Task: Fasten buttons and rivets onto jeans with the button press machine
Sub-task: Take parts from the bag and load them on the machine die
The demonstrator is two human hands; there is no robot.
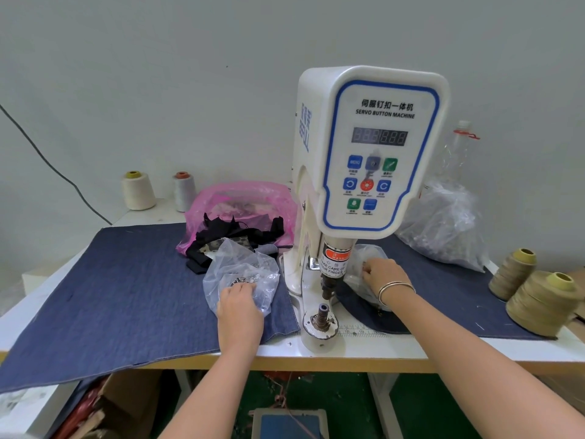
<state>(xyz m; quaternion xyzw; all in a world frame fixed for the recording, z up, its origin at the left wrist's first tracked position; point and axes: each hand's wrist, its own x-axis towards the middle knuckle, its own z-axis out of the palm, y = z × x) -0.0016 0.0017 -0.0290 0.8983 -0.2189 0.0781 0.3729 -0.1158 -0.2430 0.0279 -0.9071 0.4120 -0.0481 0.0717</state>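
Nearest to us, under the desk's yellow-edged front, we saw a blue pedal plate (289, 423) on the green floor and brown cardboard (104, 410) to the left.

On the white desk (364, 348) our left hand (240, 312) lay knuckles up on a small clear plastic bag of metal buttons (240, 274). Its fingers (245, 288) curled down into the bag's near side and gripped the plastic. The bag's long axis ran from our hand away toward the wall, and the buttons sat bunched just beyond the fingertips.

Our right hand (384, 275), with thin silver bangles (395, 288) at the wrist, reached into a second clear plastic bag (364, 264) just right of the machine's ram. Its fingers were bent into the plastic; we could not tell whether they pinched anything inside.

Between the two hands stood the white servo button machine (370, 153). Its lower die post (323, 315) pointed straight up at the near edge, and its ram (332, 267) hung upright above that. Blue denim cloth (120, 296) lay flat on both sides of the machine, under both bags.

Farther back lay black fabric scraps (234, 232) spilling from a pink plastic bag (240, 198), and a large clear bag (443, 223) on the right. Two olive thread cones (531, 293) stood at the right edge, and two pale cones (158, 191) by the grey wall.
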